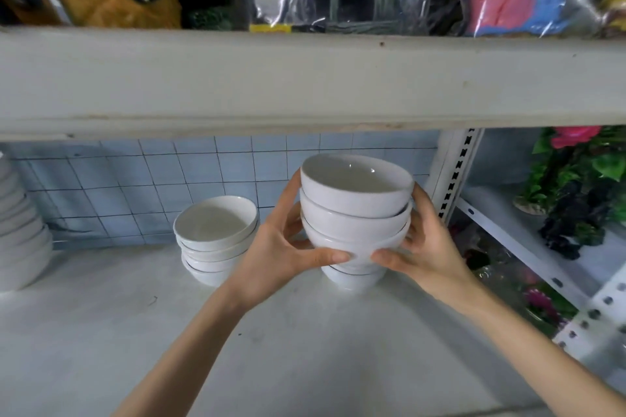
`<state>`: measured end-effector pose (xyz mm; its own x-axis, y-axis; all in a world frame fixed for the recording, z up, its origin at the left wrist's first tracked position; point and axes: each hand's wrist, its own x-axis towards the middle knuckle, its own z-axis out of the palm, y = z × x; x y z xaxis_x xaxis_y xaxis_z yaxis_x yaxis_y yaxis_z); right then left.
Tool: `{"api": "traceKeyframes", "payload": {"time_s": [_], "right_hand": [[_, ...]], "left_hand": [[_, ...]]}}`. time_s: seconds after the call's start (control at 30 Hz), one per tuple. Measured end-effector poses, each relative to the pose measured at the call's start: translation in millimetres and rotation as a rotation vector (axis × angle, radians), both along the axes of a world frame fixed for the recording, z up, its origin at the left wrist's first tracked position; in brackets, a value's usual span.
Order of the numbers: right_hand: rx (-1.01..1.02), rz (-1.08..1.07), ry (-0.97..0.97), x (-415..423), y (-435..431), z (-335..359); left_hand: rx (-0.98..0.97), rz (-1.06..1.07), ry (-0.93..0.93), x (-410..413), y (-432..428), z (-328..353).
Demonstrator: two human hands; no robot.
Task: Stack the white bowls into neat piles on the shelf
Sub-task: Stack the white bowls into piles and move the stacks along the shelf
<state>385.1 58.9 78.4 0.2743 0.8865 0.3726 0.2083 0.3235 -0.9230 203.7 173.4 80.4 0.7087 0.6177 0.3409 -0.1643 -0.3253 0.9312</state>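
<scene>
Two bare forearms are reaching in from the bottom edge toward the held stack of bowls (355, 213), which is standing on the shelf (101, 332) right of centre. Left hand (281, 247) is cupping the stack's left side, fingers spread wide around the curved walls and thumb pressing low on the front. Right hand (420, 244) is mirroring it on the right side, thumb tip nearly meeting the other thumb. Four bowls are showing in this pile (the lowest is peeking out beneath the thumbs, resting on the shelf), so the pile is sitting squarely between both palms. Just to its left, a second stack (216, 240) of about four white bowls is standing untouched, slightly leaning. Farther left, at the frame edge, a taller pile of white dishes (20, 237) is only partly showing; its count cannot be told.
</scene>
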Motion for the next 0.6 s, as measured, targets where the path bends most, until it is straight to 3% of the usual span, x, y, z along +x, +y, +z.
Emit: {"api": "traceKeyframes", "payload": {"time_s": [0.6], "right_hand": [[0.006,0.128,-0.007,-53,-128,13]], "left_hand": [[-0.044,0.191,-0.053,-63,-156,7]]}}
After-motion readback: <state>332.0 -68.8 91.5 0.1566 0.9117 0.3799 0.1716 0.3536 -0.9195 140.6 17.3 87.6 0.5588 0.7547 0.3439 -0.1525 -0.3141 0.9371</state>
